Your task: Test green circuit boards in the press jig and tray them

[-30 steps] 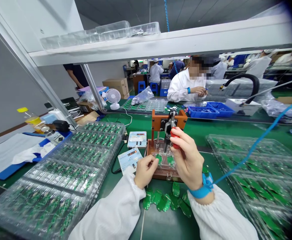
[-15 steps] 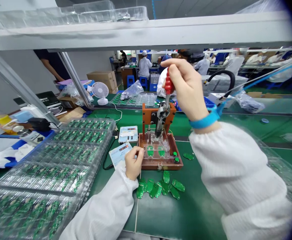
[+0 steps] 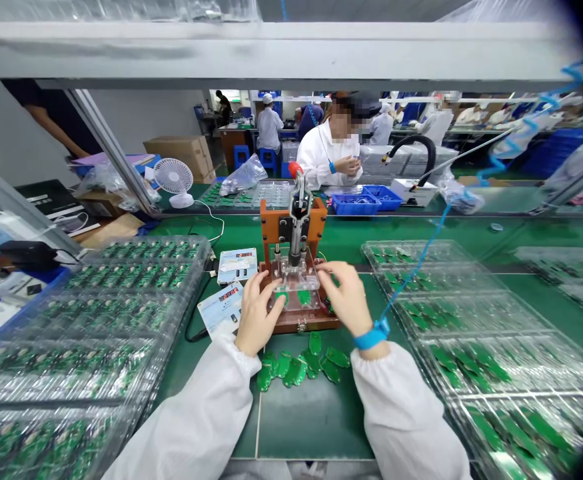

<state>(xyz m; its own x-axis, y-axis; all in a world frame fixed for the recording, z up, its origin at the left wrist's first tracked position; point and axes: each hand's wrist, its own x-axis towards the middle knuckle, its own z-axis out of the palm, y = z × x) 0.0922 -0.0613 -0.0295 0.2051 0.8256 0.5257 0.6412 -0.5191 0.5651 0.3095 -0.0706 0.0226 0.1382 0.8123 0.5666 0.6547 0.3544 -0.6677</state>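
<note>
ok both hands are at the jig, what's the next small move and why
Probably seat the left green board and the right one in the jig: the left hand and right hand are beside them, and the red handle is free.

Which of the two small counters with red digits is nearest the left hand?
The front counter, beside the left hand; the other counter sits farther back.

Press plunger (image 3: 295, 233): bright metal. Jig plate (image 3: 294, 277): clear glossy plastic. Loose boards (image 3: 284, 365): glossy green. My sleeves (image 3: 191, 420): matt white cloth.
</note>
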